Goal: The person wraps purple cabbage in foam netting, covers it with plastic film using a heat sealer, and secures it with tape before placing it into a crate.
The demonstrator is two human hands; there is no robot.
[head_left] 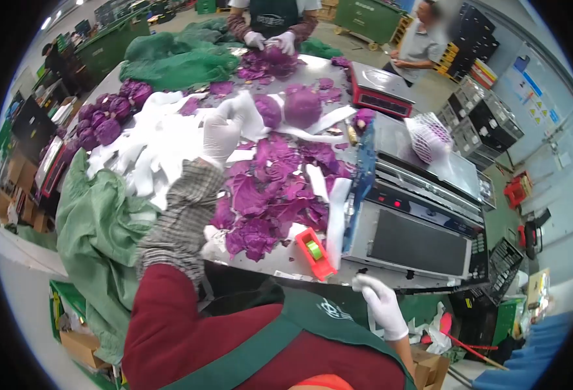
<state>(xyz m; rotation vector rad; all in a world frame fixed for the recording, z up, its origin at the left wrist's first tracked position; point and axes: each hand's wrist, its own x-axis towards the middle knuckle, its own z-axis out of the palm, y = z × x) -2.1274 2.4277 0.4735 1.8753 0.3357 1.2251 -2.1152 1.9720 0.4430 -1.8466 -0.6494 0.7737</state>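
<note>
My left hand (220,138), in a white glove, reaches over the table with its fingers closed on a white foam sleeve (253,118). Just left of it spreads a heap of white foam sleeves (163,133). Two peeled purple cabbages, one a large round head (303,106), sit right of that hand. Loose purple cabbage leaves (260,188) cover the table in front of me. My right hand (384,307), also gloved, hangs by the table's near edge, fingers loosely bent and apart, with nothing visible in them. A red tape dispenser (316,253) lies nearest to it.
A wrapping machine (420,244) stands at the right, with a net-covered cabbage (428,140) on top. Behind it is a red scale (381,91). Whole cabbages (107,120) and green net sacks (176,58) lie at the left. A co-worker (273,19) handles cabbage across the table.
</note>
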